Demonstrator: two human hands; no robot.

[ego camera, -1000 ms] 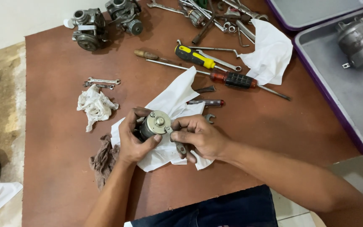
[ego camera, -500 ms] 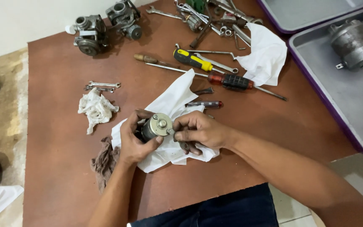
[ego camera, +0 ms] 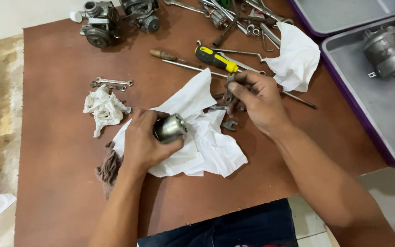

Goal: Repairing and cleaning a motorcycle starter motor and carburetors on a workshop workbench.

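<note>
My left hand (ego camera: 143, 139) grips a small metal cylinder (ego camera: 169, 128), lying on its side over a white cloth (ego camera: 206, 142) spread on the brown table (ego camera: 56, 183). My right hand (ego camera: 257, 101) is up and to the right of it, fingers closed on a small dark wrench (ego camera: 228, 91) held above the cloth's far edge. Another small wrench (ego camera: 229, 125) lies on the table just below that hand.
A yellow-handled screwdriver (ego camera: 216, 58), a wooden-handled one (ego camera: 163, 54) and several wrenches lie at the back. A crumpled rag (ego camera: 105, 108), a brown rag (ego camera: 109, 167), two small spanners (ego camera: 110, 83) sit left. Carburettor parts (ego camera: 99, 25) top left; grey trays (ego camera: 380, 110) with a motor (ego camera: 389, 50) right.
My right hand left the cylinder, moved up and right, and picked up a small wrench. My left hand tipped the cylinder on its side.
</note>
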